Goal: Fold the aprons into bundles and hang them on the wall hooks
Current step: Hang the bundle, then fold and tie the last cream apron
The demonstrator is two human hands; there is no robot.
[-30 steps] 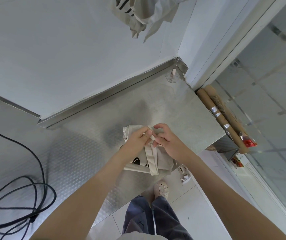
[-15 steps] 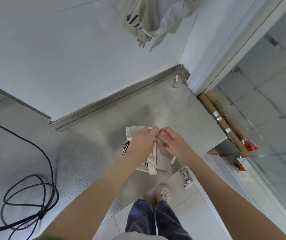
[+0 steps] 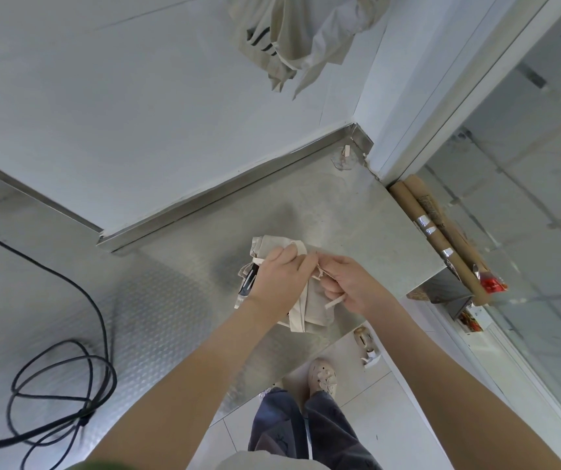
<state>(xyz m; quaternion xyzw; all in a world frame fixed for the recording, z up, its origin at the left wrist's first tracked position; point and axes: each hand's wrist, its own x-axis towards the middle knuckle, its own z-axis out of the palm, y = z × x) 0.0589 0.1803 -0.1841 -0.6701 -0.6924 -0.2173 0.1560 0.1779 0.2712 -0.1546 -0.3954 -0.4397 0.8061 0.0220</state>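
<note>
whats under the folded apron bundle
The folded apron lies on the steel counter. The left hand and right hand cover its top, pinching its strap; anything beneath the cloth is hidden.

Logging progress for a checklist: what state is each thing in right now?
Apron bundle: folded, lying on the counter.
Strap: pinched, loose end free.
Left hand: pinches strap, rests on bundle.
Right hand: pinches strap.
Hanging apron: bunched, on the wall.
Cable: coiled.
</note>
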